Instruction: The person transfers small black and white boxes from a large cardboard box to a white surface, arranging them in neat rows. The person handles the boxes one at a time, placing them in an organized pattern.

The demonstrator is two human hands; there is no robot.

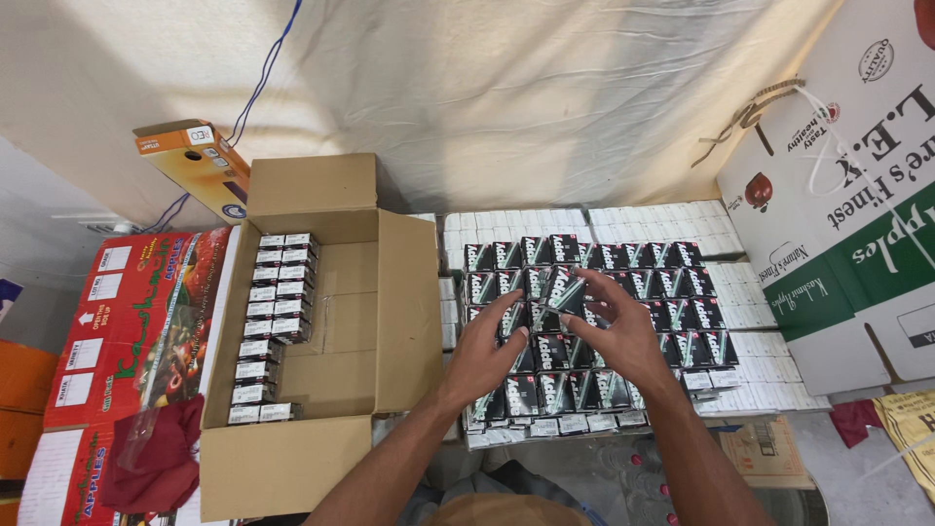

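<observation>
A stack of small black-and-green boxes (672, 292) lies in rows on layers of white-topped boxes (672, 222) in front of me. My left hand (484, 351) rests on the stack's left part, fingers spread over several boxes. My right hand (623, 331) is beside it, fingers curled. Between the fingertips of both hands one small black box (563, 290) is lifted, tilted above the rows. To the left stands an open cardboard carton (380, 312) with a column of the same small boxes (273, 321) packed along its left wall.
Red fruit cartons (127, 321) with a red cloth (156, 458) lie at the far left. An orange box (195, 166) leans behind the carton. A large white-and-green fruit carton (847, 224) stands at the right. A pale tarp (506, 97) hangs behind.
</observation>
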